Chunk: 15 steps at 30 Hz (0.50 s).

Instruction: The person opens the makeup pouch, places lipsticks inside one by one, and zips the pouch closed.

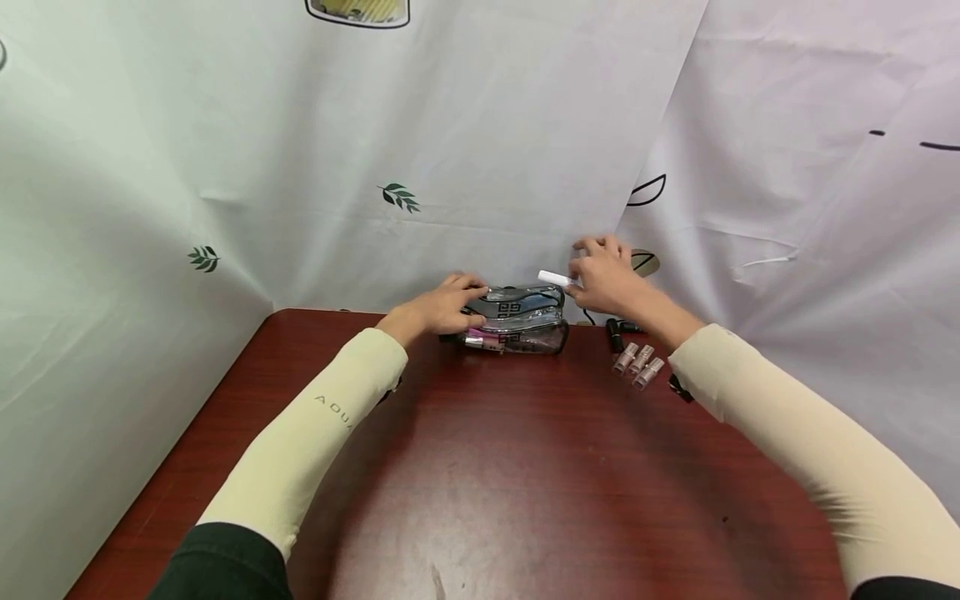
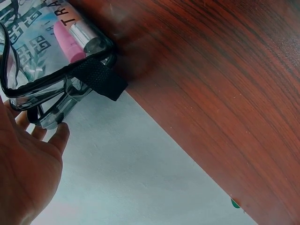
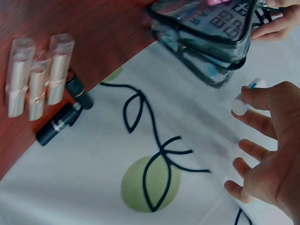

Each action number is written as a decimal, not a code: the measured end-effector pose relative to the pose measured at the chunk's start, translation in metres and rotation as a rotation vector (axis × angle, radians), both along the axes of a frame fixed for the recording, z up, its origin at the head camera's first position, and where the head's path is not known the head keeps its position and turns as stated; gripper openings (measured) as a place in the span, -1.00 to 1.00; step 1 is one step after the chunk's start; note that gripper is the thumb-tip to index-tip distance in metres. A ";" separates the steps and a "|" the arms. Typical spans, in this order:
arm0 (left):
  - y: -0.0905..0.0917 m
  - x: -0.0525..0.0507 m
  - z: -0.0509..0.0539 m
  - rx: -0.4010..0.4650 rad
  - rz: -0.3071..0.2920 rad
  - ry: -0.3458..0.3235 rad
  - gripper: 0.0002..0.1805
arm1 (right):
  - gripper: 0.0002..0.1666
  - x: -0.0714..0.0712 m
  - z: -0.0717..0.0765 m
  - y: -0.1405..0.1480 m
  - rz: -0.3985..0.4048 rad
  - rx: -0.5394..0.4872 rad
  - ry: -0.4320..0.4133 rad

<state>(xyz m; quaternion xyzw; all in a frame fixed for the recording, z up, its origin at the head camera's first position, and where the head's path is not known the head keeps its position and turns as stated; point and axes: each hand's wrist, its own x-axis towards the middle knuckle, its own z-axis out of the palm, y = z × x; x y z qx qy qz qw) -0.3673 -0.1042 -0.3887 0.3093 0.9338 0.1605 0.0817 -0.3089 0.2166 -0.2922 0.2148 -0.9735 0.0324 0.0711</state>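
Observation:
A clear pouch with black trim (image 1: 525,321) lies at the table's back edge, with pink and silver tubes (image 2: 70,40) showing inside near its left end. My left hand (image 1: 447,308) is at the pouch's left end, thumb and fingers round its edge; the left wrist view shows the palm (image 2: 30,164) below a black tab. Between thumb and index finger, my right hand (image 1: 603,277) pinches a white tube (image 1: 553,277), just above the pouch's right end. In the right wrist view the other fingers of this hand (image 3: 276,145) are spread apart.
Right of the pouch lie several clear-capped tubes (image 1: 641,364) and two black tubes, one of them (image 3: 79,91) beside the other (image 3: 58,124). A white printed curtain (image 1: 487,150) hangs behind the reddish-brown table (image 1: 525,467).

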 end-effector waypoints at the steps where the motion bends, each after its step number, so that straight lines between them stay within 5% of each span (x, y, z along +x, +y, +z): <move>1: -0.001 -0.005 -0.005 0.004 0.001 0.005 -0.10 | -0.75 0.000 0.000 -0.004 0.007 -0.002 0.005; 15: -0.003 -0.029 -0.025 -0.031 -0.004 0.047 -0.08 | -0.74 -0.001 0.000 -0.051 0.081 -0.014 0.026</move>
